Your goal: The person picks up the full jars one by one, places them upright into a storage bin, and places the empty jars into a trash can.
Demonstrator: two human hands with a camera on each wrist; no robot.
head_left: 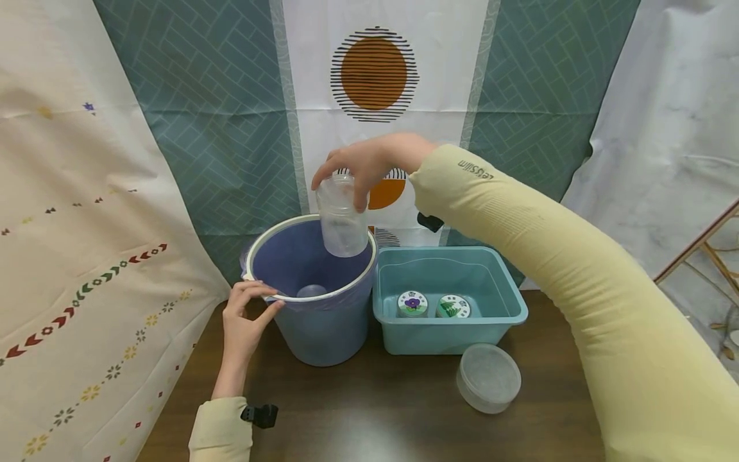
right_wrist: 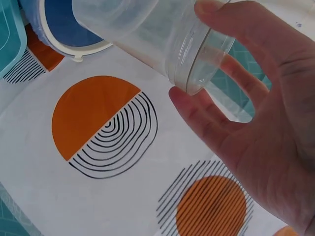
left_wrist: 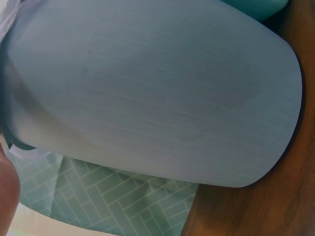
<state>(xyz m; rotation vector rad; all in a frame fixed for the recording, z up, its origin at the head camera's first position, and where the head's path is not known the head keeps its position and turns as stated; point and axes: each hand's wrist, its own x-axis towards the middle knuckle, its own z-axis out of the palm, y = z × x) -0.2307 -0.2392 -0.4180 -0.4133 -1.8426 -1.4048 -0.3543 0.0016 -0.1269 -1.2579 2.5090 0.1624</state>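
My right hand (head_left: 360, 160) grips a clear plastic jar (head_left: 343, 224) by its rim end, thumb on one side and fingers on the other. The jar tilts a little above the mouth of a blue trash bin (head_left: 326, 337). In the right wrist view the jar (right_wrist: 142, 34) looks see-through, with nothing plainly visible inside. At the bin's near-left edge, my left hand (head_left: 245, 317) pinches the white rim and the thin bag lining there. A clear round item (head_left: 312, 291) lies at the bottom of the bin. The left wrist view is mostly filled by the bin's side (left_wrist: 157, 93).
A teal tub (head_left: 453, 337) stands right of the bin, holding a lid-topped container with a purple flower (head_left: 412, 303) and one with green leaves (head_left: 453, 307). In front of the tub, a clear round container (head_left: 489, 378) sits on the dark wooden table (head_left: 358, 410). Patterned cloth hangs behind.
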